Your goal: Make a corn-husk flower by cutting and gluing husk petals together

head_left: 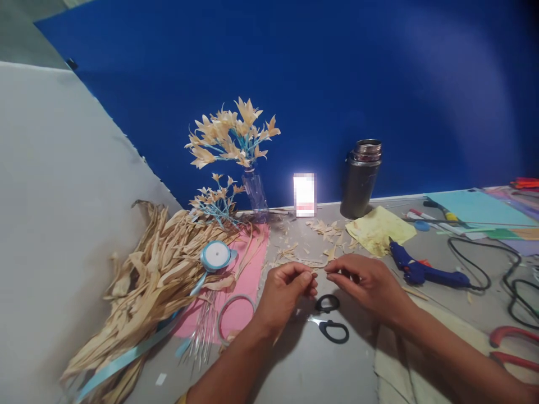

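My left hand (286,289) and my right hand (364,283) meet over the grey table, fingertips pinched on the two ends of a thin dried husk strip (320,267) held between them. Black-handled scissors (330,322) lie on the table just under my hands. A heap of dried corn husks (147,280) lies to the left, with a light blue ribbon spool (215,255) on it and ribbon trailing toward the front.
A bottle vase of husk flowers (236,140) stands at the back by the blue backdrop. Also here: a steel flask (362,177), a blue glue gun (421,270) with black cord, yellow paper (379,230), pink paper (248,269), coloured sheets at right, husk scraps.
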{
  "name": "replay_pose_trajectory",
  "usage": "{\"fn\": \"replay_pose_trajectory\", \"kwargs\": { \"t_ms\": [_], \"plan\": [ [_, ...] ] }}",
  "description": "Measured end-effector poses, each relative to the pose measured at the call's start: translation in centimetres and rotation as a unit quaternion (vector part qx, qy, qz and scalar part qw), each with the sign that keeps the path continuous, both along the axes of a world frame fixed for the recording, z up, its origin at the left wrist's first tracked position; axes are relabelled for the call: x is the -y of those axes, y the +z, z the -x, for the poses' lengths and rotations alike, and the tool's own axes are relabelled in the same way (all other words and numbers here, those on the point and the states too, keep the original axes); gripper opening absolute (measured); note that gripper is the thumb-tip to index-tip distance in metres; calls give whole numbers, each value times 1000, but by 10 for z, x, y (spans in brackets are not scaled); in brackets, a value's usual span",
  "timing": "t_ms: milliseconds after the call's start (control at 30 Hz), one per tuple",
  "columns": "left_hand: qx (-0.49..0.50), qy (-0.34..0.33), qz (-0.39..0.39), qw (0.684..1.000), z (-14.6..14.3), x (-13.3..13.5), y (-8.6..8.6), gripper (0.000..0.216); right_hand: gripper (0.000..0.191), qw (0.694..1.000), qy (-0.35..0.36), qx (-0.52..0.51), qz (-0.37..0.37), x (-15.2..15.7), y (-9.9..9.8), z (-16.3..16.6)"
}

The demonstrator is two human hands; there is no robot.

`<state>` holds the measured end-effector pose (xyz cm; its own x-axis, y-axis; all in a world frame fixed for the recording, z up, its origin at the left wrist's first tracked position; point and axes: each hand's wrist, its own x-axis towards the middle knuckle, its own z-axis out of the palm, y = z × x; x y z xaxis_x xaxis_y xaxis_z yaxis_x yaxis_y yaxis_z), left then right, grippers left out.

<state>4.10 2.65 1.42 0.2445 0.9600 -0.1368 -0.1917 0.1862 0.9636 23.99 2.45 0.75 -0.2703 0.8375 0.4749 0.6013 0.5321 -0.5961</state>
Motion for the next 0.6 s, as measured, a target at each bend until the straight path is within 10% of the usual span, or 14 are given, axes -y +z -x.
{"fn": "replay_pose_trajectory", "kwargs": {
  "t_ms": [233,600],
  "plan": [
    [108,11,3,994,-2,6,1,32,17,988,-24,-122,96,1,8,3],
    [-19,50,-21,998,-16,19,2,20,28,983,31,-83,160,15,10,18]
  ]
}}
